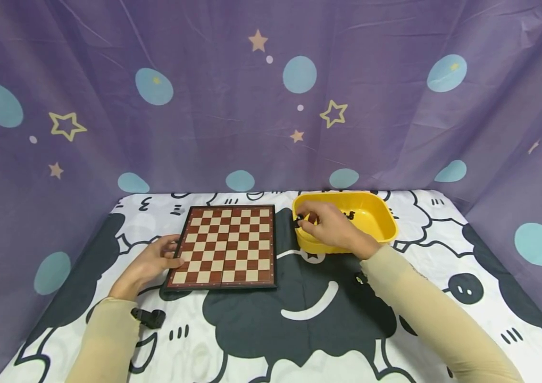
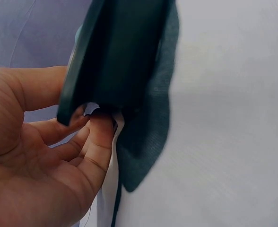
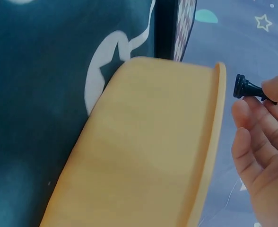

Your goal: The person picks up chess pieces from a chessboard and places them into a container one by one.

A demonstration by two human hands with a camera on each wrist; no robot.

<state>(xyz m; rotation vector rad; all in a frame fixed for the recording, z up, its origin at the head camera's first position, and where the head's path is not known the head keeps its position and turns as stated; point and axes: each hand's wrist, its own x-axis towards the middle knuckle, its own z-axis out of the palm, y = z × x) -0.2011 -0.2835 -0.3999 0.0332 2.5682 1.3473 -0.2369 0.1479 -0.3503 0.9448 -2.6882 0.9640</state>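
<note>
A brown-and-cream chessboard (image 1: 225, 246) with a black rim lies flat on the cloth. My left hand (image 1: 147, 260) holds it by its left edge, thumb over the top and fingers tucked at the side and underneath; the left wrist view shows the board's dark edge (image 2: 120, 56) between them. Over the left end of a yellow basket (image 1: 318, 247), my right hand (image 1: 329, 225) pinches a black chess piece (image 3: 245, 87) between thumb and fingertips. The piece's round base points outward, while its top is hidden by the fingers. More black chess pieces (image 1: 349, 215) lie inside the basket.
The patterned black-and-white cloth (image 1: 251, 340) covers the table. Beside my left forearm is a black object (image 1: 150, 317), and a small dark thing (image 1: 360, 277) shows by my right sleeve. A purple curtain (image 1: 203, 133) stands behind and at both sides.
</note>
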